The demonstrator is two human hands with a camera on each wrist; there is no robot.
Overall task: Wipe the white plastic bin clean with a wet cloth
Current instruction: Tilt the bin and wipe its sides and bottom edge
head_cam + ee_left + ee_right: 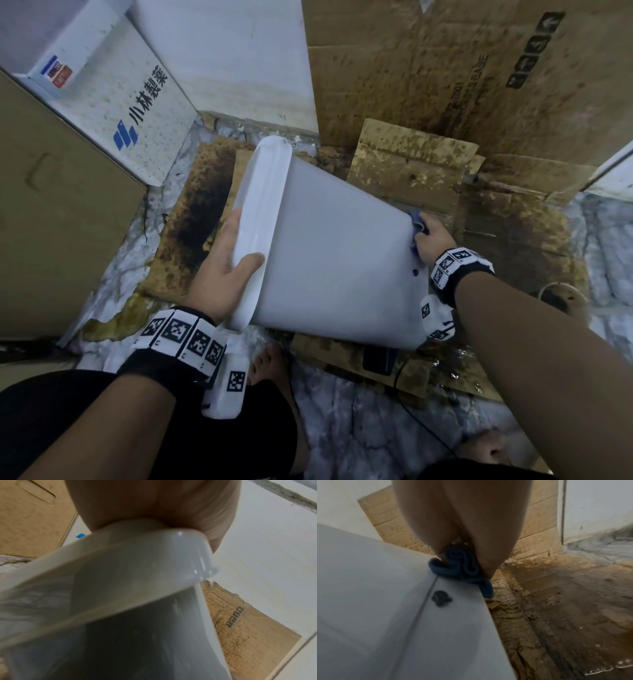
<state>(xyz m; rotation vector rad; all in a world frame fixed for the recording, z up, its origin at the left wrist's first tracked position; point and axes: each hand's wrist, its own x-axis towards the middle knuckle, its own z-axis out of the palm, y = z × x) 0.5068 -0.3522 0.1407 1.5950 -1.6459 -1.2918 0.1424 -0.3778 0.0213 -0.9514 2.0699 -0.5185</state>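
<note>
Bin [329,260], white and plastic, lies tipped on its side in the middle of the head view. It is above wet, stained cardboard [513,219] on the floor. Its wide rim [260,212] points to the upper left of the frame and its bottom end points to the lower right.

The left hand [222,270] holds the rim. The thumb is curled over the outside of the rim and the fingers go round the edge, out of sight. In the left wrist view the rim [188,555] sits right under the palm.

The right hand [433,236] is at the bottom end of the bin, right of the middle. It is closed on a bunched blue cloth [462,566] and pushes it on the corner where the side meets the base. Near it there is a small dark mark [441,598] on the base; it may be a hole or a spot of dirt, and the picture is too blurry to tell.

The bin looks light, since one hand at the rim keeps it tipped. It looks stiff, but the thin sides may bend a little if pushed hard. It is smooth, and a wet cloth will make it slippery. The rim is the best place to hold, because it has a lip to hook fingers on. The cloth is soft and floppy, so a bunched grip works well.
</note>
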